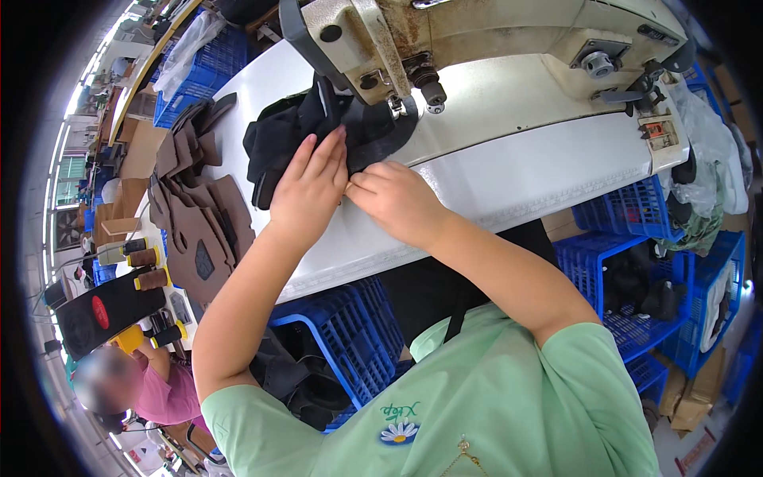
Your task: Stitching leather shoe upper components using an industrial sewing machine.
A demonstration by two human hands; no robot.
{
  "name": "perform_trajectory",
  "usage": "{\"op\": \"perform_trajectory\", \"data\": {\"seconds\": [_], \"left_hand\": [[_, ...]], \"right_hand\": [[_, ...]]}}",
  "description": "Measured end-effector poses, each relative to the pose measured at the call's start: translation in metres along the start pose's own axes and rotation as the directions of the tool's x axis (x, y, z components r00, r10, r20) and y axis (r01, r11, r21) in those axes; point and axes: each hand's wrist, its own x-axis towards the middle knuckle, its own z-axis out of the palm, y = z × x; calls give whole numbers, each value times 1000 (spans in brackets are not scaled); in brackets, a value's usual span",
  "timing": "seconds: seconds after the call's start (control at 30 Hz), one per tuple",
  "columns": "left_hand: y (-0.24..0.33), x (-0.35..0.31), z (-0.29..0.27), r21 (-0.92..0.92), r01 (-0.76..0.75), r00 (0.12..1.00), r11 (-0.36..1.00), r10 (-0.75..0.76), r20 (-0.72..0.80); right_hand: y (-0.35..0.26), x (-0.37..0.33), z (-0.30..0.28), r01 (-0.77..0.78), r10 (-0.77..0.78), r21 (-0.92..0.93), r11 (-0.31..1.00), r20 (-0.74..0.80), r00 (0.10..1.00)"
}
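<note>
A bundle of black fabric pieces lies on the white sewing table, its right part under the presser foot of the sewing machine. My left hand rests on the bundle with its fingers stretched out toward the machine. Close beside it, my right hand has its fingers curled together at the near edge of the black fabric. What the right fingertips pinch is partly hidden. The needle area is just beyond both hands.
Brown cut pieces are piled at the table's left. Blue crates stand below the table, with more blue crates at the right. Thread cones and a person in a pink top are at the left.
</note>
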Motion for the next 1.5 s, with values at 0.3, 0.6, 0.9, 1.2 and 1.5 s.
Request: {"op": "perform_trajectory", "data": {"seconds": [0.3, 0.6, 0.9, 1.2, 1.5], "left_hand": [[-12, 0, 9, -254, -13, 996, 967, -10, -91], [-18, -3, 16, -392, -13, 988, 920, -48, -146], [-11, -2, 5, -294, -100, 991, 951, 68, -115], [3, 3, -7, -319, -52, 997, 946, 29, -77], [21, 5, -6, -312, 5, 996, 950, -33, -87]], "right_hand": [[32, 3, -42, -168, 188, -171, 971, 105, 977], [41, -1, -26, -204, 207, -171, 964, 0, 978], [38, -3, -26, -158, 168, -222, 962, 26, 985], [42, -2, -32, -196, 211, -215, 957, 48, 976], [45, -2, -38, -182, 209, -224, 957, 102, 973]]}}
